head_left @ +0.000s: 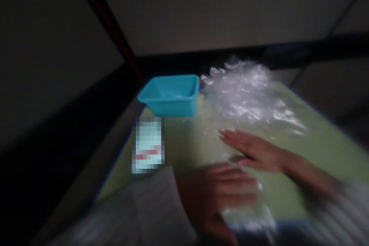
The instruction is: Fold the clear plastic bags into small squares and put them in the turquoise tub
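Observation:
My left hand (217, 190) lies palm down near the front of the yellow-green table top (184, 144), its fingers stretched out and blurred by motion. Just beyond it, my right hand (256, 150) is flat, with the fingers extended to the left. Under and around both hands is a thin sheet of clear plastic (250, 221), glinting at the table's front edge. Whether it joins the larger pile is hard to see. Neither hand grips anything visible.
A turquoise plastic basin (173, 107) stands at the far left of the table. Beside it, at the back right, is a crumpled heap of clear plastic (245, 88). A bright, pixelated rectangle (148, 142) lies near the left edge. Behind rises a wall (230, 11).

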Demonstrator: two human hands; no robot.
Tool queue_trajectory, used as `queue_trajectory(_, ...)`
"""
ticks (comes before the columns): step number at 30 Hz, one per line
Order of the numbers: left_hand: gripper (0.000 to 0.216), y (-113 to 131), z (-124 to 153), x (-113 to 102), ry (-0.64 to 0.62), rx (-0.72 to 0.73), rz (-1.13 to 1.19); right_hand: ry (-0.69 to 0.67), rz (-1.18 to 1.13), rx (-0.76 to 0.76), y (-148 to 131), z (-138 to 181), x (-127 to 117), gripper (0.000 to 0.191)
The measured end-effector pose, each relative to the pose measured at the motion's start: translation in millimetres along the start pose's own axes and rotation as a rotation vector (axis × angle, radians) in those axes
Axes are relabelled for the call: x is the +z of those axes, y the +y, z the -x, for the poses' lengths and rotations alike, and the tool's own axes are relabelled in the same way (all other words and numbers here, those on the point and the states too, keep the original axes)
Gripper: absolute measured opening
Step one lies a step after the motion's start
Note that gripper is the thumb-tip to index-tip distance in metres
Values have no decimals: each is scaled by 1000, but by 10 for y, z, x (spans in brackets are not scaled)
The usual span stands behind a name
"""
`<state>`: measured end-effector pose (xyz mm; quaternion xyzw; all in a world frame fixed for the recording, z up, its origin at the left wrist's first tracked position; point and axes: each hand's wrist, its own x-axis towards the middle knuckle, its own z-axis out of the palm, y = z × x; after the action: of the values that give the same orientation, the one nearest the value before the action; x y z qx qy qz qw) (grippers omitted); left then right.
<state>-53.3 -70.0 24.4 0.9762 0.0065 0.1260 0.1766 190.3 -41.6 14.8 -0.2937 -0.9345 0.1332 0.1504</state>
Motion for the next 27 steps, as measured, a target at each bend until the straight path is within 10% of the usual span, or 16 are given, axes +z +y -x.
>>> queue_trajectory(7,51,-352,121,-128,221,-543,-131,65,79,88,50,13,-26,60)
queue_trajectory(27,62,-477,149,-73,32,-697,-206,85,178,118,87,10,-54,57)
